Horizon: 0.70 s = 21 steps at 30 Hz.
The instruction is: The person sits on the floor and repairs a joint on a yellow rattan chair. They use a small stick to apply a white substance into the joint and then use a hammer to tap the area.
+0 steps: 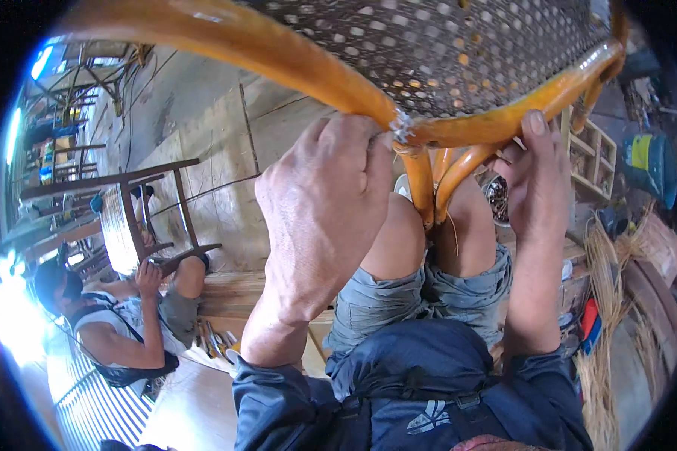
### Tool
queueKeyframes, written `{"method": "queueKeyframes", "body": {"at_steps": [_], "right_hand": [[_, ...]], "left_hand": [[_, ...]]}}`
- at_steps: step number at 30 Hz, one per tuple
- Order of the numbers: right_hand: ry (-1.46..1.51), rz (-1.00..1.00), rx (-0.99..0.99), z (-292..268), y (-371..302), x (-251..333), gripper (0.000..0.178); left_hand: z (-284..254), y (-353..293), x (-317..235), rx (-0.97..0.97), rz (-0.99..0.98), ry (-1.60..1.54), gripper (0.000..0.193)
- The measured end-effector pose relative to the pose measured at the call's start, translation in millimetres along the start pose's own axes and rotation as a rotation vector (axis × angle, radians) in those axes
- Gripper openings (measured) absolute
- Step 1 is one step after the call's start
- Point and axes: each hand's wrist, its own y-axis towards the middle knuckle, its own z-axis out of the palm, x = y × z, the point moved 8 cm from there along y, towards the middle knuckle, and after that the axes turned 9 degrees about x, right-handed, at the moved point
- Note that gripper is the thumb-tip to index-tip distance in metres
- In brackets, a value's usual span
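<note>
A glossy orange-brown cane frame (278,56) with a dark woven panel (459,52) fills the upper part of the view. Two of its poles meet at a corner joint (402,126) bearing ragged whitish material. My left hand (320,210) is closed right beside that joint; whatever its fingertips pinch is hidden behind the knuckles. On the right, my right hand (540,180) grips the lower pole, thumb on top and fingers curled behind. Below the joint, short bent cane pieces (421,184) come down between my bare knees.
At left another person (120,331) sits holding a dark wooden chair frame (132,218). Several hand tools (214,342) lie near that person. To my right are a compartmented wooden box (593,154), a teal bucket (654,173) and bundles of cane strands (605,301). A round container (497,197) is beside my knee.
</note>
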Motion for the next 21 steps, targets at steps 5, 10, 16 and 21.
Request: {"method": "queueKeyframes", "body": {"at_steps": [5,10,16,21], "right_hand": [[-0.026,0.031,0.031,-9,3,-11,0.050],[-0.059,-0.001,0.043,-3,1,-5,0.058],[-0.146,0.024,0.089,-3,0,-5,0.065],[-0.170,0.049,0.084,-8,2,-8,0.068]], "left_hand": [[0,-2,6,0.045,0.005,0.001,0.015],[-7,-1,9,0.067,0.009,-0.010,0.015],[4,-4,12,0.067,0.031,0.033,0.015],[4,-6,14,0.047,0.052,0.029,0.015]]}}
